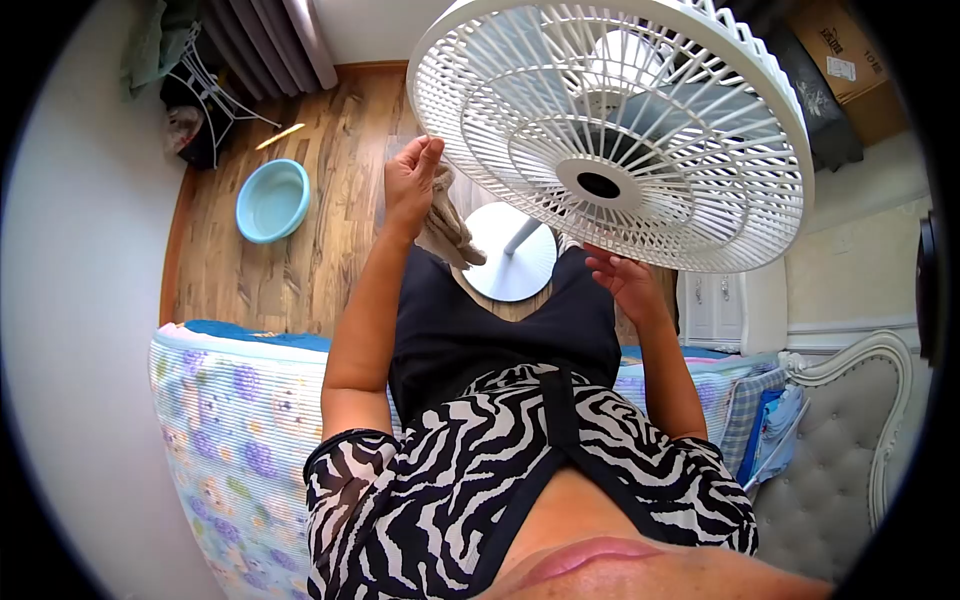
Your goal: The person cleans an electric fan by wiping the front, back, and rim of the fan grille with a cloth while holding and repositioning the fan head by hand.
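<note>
Seated on bed (pixel 240 440), above wooden floor (pixel 340 200) and basin (pixel 272 205), gripping cloth (pixel 450 230) in left hand (pixel 410 190), with right hand (pixel 632 288) loosely spread at fan (pixel 660 200)

The person wears a top (pixel 430 490) with black and white zebra stripes, a plain black band (pixel 560 412) along its open neckline, short sleeves (pixel 352 465) which look partly see-through, and plain dark trousers (pixel 505 347), nearly black.

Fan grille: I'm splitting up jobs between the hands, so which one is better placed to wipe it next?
Probably the left hand: the cloth hangs from it, close to the fan grille. The right hand shows no cloth and is at the grille's lower edge, seemingly better for steadying.
</note>
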{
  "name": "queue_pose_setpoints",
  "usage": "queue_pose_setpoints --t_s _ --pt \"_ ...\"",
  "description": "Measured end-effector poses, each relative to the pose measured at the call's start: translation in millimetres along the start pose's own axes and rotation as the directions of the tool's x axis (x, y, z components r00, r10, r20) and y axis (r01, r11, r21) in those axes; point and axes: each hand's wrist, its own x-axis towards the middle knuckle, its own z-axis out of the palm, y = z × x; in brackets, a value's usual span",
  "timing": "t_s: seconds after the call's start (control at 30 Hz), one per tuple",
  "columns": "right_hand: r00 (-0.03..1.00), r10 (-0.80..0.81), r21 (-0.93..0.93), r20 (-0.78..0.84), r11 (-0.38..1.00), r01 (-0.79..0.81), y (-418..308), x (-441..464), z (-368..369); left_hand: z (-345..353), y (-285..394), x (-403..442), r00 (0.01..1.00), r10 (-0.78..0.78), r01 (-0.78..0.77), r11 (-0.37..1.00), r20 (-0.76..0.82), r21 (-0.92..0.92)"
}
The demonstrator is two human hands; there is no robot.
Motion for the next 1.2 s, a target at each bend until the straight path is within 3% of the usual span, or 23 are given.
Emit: queue_pose_setpoints --t_s 0.1,0.27,0.4,0.47,0.53,0.63,0.67,0.7,0.77,0.8,0.9,0.93,1.0,1.1,1.13,1.2 --pt "0.998 -0.039 -0.156 -0.049 0.987 0.031 -7 -9 8 6 -1 -3 0.994 0.032 -0.028 0.999 -0.109 0.036" --pt "0.990 0.007 -0.213 -0.144 0.976 -0.038 -5 -11 9 12 -8 -8 0.958 0.065 -0.069 0.998 -0.281 -0.006" --pt "0.975 0.187 -0.312 -0.118 0.926 -0.215 6 -12 27 14 -6 -14 0.947 0.049 -0.049 0.999 -0.317 0.010" --pt "0.963 0.258 -0.396 -0.072 0.879 -0.265 11 -13 53 17 -14 -19 0.934 -0.030 -0.036 0.984 -0.356 -0.177" --pt "0.980 0.200 -0.509 -0.005 0.843 -0.175 19 -7 78 22 -27 -27 0.927 -0.121 -0.036 0.915 -0.356 -0.403" --pt "0.991 0.010 -0.649 0.137 0.756 0.082 43 4 110 34 -23 -46 0.862 -0.462 0.164 0.643 -0.209 -0.748" --pt "0.978 -0.065 -0.682 0.196 0.708 0.184 49 7 116 42 -12 -56 0.854 -0.495 0.212 0.613 -0.161 -0.762" --pt "0.978 -0.019 -0.654 0.209 0.741 0.154 51 10 121 46 -9 -61 0.872 -0.476 0.229 0.598 -0.110 -0.768" --pt "0.968 0.073 -0.594 0.241 0.800 0.088 54 17 127 51 -11 -66 0.896 -0.438 0.222 0.588 -0.076 -0.778" --pt "0.982 0.052 -0.647 0.180 0.759 0.078 56 23 127 50 -11 -68 0.899 -0.433 0.229 0.593 -0.066 -0.772" --pt "1.000 -0.014 -0.398 -0.018 0.917 0.006 53 27 114 39 -7 -71 0.906 -0.421 0.259 0.621 -0.037 -0.740" --pt "0.999 -0.029 -0.402 -0.036 0.915 0.012 45 27 109 36 -5 -73 0.904 -0.428 0.282 0.635 -0.024 -0.719" --pt "0.989 -0.142 -0.304 -0.030 0.944 0.126 31 21 110 27 -12 -81 0.896 -0.443 0.359 0.667 0.040 -0.653" --pt "0.947 -0.322 -0.232 0.013 0.920 0.316 9 10 134 27 -15 -97 0.883 -0.392 0.467 0.691 0.257 -0.552" --pt "0.923 -0.383 -0.221 0.034 0.898 0.381 2 6 142 27 -16 -102 0.903 -0.346 0.421 0.829 0.254 -0.369" --pt "0.876 -0.478 -0.299 0.067 0.828 0.474 -8 3 156 28 -11 -107 0.910 -0.283 0.361 0.899 0.302 -0.247"
